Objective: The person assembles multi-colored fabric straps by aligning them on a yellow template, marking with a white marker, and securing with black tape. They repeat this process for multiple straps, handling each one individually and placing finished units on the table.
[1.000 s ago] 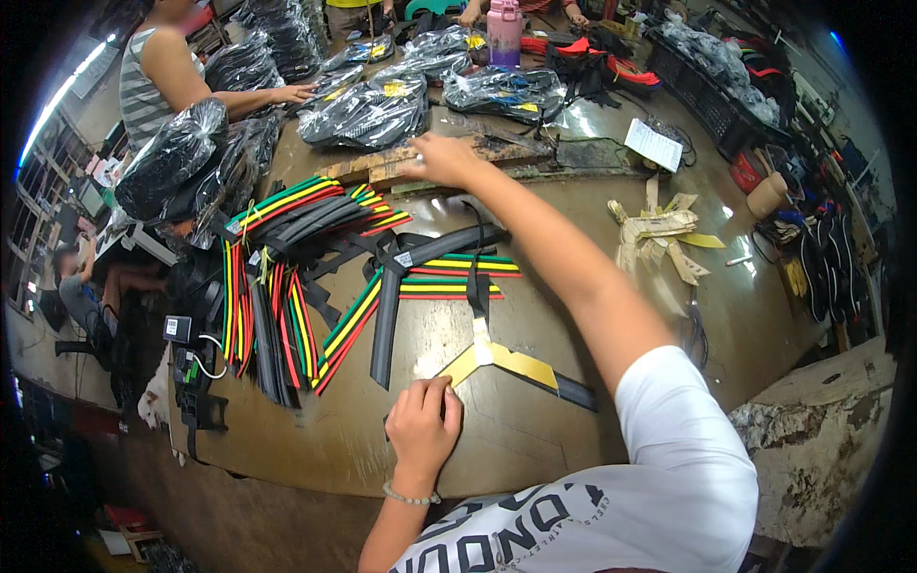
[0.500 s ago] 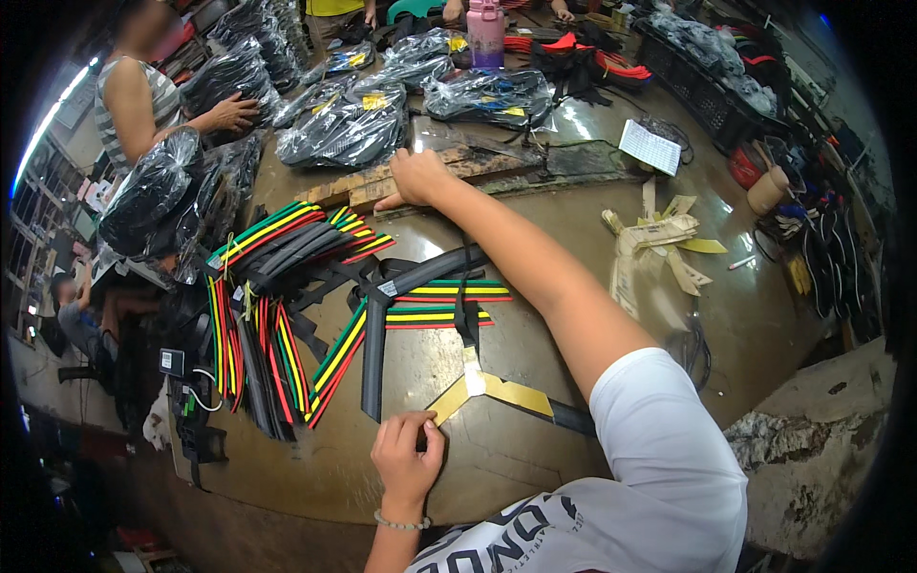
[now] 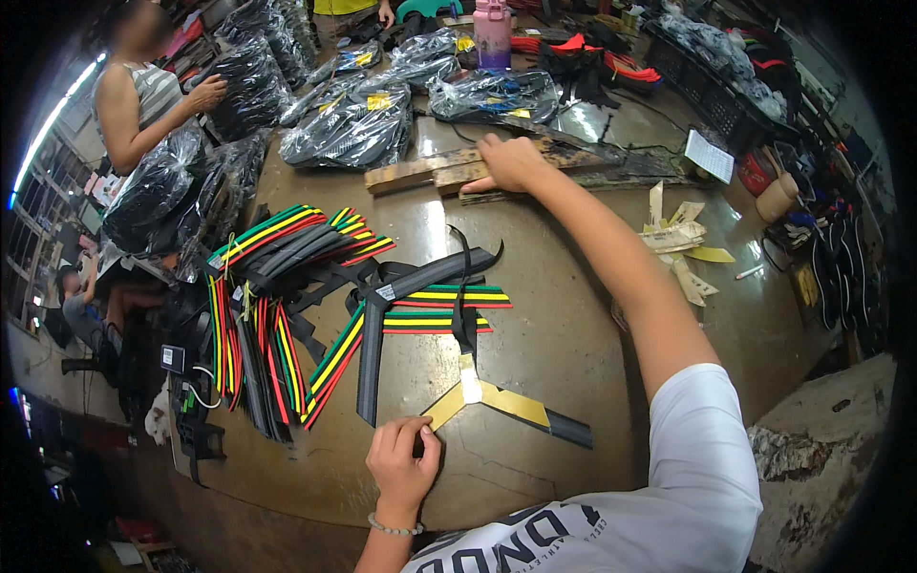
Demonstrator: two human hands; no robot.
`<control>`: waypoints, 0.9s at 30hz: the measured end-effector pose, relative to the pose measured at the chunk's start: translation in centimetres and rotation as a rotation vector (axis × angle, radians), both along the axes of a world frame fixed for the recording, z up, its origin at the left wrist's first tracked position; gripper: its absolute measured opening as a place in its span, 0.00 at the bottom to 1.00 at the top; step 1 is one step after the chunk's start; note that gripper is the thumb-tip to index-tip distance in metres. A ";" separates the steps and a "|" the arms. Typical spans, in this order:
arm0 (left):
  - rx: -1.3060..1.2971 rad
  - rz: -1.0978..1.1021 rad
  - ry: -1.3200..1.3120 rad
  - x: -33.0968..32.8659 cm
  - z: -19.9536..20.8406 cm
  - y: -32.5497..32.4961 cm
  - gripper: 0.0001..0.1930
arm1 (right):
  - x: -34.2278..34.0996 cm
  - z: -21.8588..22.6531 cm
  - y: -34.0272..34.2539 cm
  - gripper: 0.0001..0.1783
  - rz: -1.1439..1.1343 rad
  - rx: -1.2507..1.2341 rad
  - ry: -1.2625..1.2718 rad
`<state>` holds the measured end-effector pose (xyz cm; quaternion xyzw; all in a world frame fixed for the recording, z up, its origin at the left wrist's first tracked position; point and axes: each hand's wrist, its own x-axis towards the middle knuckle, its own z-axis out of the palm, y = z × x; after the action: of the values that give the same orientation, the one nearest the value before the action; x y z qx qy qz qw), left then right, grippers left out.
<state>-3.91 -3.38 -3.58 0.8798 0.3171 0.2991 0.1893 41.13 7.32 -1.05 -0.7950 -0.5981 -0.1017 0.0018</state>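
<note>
My left hand (image 3: 401, 460) is closed in a pinch at the lower left end of a Y-shaped strap (image 3: 521, 405) in black and yellow, which lies flat with a whitish piece at its junction. A black webbing strip (image 3: 464, 315) runs up from that junction. Stretched far across the table, my right hand (image 3: 516, 164) grips a worn wooden board (image 3: 457, 178), fingers curled over its top and thumb along the near side. More boards (image 3: 406, 174) lie beside and under it. Left of the Y-strap are dark grey straps (image 3: 371, 358) and striped green, yellow and red strips (image 3: 439, 325).
Plastic-wrapped dark bundles (image 3: 349, 124) and a pink-purple bottle (image 3: 493, 33) stand at the back. Pale cut pieces (image 3: 676, 237), a notepad (image 3: 709, 156) and a black crate (image 3: 707, 86) are at right. A person (image 3: 143, 91) stands at far left; others are farther back.
My right hand has moved right, and the wooden boards have slid right with it. The notepad and pale pieces have shifted right too. My left hand stays on the Y-shaped strap.
</note>
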 end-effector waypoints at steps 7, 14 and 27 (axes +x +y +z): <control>0.017 -0.006 -0.002 0.1 0.1 -0.1 0.04 | 4.9 0.2 -4.5 0.57 -0.078 -0.032 -0.039; 0.036 -0.013 -0.009 0.0 -0.3 0.0 0.05 | 6.1 -0.2 -5.5 0.58 -0.135 -0.053 -0.026; 0.001 -0.168 0.027 -1.3 -0.4 0.1 0.14 | -17.4 3.2 -20.5 0.26 0.009 0.077 0.665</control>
<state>-5.18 -3.27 -4.01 0.9075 0.2445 0.2703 0.2091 23.75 -13.19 2.19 -0.7813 -0.5640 0.1409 0.2273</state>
